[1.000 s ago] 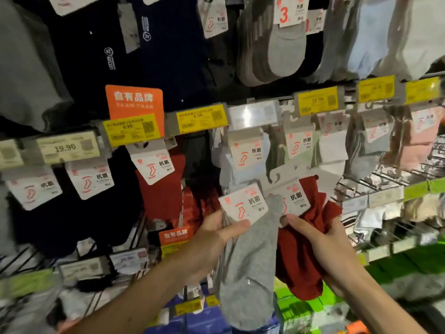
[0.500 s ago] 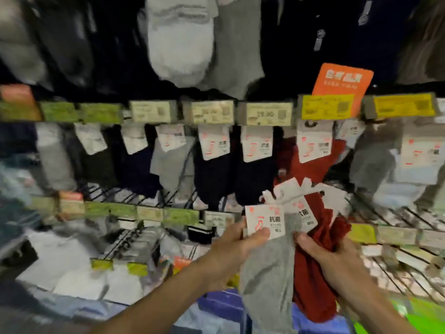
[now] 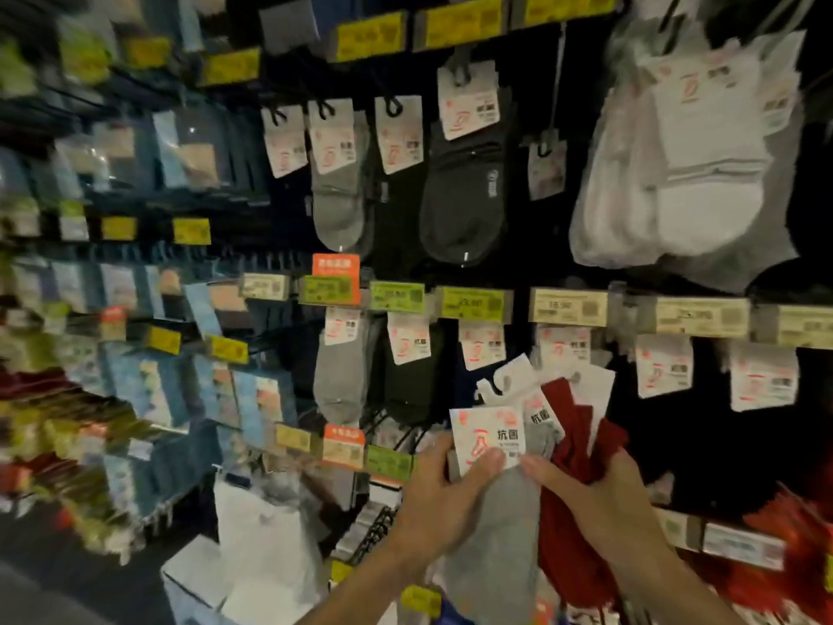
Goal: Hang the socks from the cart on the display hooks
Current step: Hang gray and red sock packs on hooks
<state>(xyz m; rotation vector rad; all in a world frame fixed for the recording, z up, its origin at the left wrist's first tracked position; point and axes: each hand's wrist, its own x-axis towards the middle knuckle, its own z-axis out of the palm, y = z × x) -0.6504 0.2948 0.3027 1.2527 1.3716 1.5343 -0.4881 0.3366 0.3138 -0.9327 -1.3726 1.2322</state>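
Note:
My left hand pinches the white card label of a grey sock pair, thumb on the card's lower edge; the grey sock hangs down between my hands. My right hand grips a bundle of red socks with white hanger cards sticking up behind. Both hands are held low in front of the display wall. Hooked grey socks and dark socks hang just above left of my hands, under a row of price tags.
White socks and dark grey socks hang on the upper row. Blurred packaged goods fill the shelves at left. More red socks hang at lower right. White boxes sit below left of my arms.
The view has swung left and upward along the display wall. My hands keep the same hold on the grey and red socks, staying close together.

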